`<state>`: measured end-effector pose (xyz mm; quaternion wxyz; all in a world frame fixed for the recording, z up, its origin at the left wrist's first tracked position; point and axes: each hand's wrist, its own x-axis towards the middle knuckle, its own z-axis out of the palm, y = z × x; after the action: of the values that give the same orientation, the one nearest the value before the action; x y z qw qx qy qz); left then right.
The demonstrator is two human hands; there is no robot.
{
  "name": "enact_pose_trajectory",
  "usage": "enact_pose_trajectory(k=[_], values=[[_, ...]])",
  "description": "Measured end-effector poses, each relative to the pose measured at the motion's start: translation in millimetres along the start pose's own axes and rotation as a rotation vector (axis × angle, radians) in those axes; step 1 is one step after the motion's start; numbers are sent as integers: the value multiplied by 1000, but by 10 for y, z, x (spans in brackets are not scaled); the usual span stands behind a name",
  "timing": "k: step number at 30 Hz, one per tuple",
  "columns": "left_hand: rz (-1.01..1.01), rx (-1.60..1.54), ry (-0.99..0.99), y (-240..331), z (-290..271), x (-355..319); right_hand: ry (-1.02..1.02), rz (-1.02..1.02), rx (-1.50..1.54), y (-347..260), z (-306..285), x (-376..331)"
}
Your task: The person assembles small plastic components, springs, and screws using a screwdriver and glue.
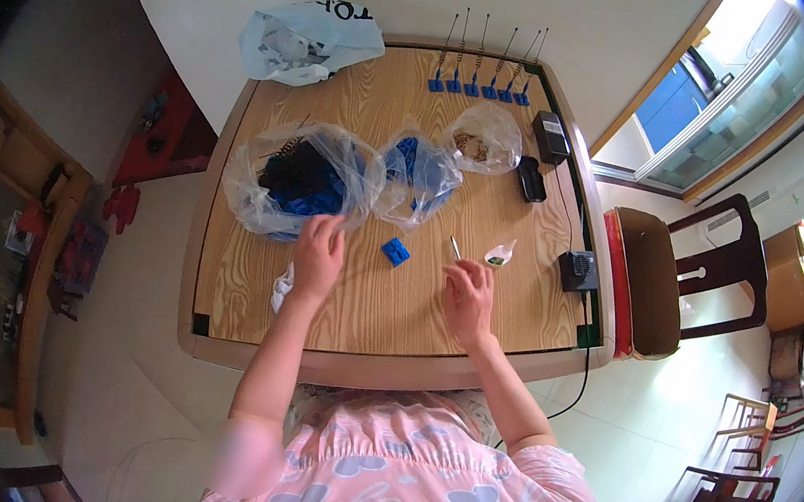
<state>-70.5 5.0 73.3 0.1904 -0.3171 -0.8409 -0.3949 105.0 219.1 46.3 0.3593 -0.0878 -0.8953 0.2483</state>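
Observation:
My left hand [319, 260] is at the near side of a clear plastic bag [243, 197] full of blue parts and dark springs. Its fingers are bent together at the bag's edge; whatever they pinch is too small to make out. My right hand [468, 299] is over the table's right half, fingers curled. From its fingertips a thin pale stick [455, 248] points away from me. Just right of those fingertips sits a small white cup [500, 254] with something green in it. Between my hands, a blue block-shaped piece [395, 251] lies on the wood.
Clear bags of blue parts [435, 194] and brass-coloured bits [498, 143] lie mid-table. Several blue-based spring rods [473, 89] stand along the back. A black box [551, 137], black tray [531, 179] and corded black device [577, 269] line the right edge. A pale bag [311, 41] sits back left.

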Motion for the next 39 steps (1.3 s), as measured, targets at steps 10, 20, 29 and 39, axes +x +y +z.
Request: enact_pose_trajectory(k=[10,20,29,39], values=[[104,296,-56,-523,-153,592,7,-3,116,29,56,-257],[103,38,25,10,60,27,-46,69,-107,25,86,-213],[-97,36,5,-83,146,-795,-120,119,-329,185,248,27],[-58,65,-10,-158,176,-810,-2,-197,-86,-601,891,1044]])
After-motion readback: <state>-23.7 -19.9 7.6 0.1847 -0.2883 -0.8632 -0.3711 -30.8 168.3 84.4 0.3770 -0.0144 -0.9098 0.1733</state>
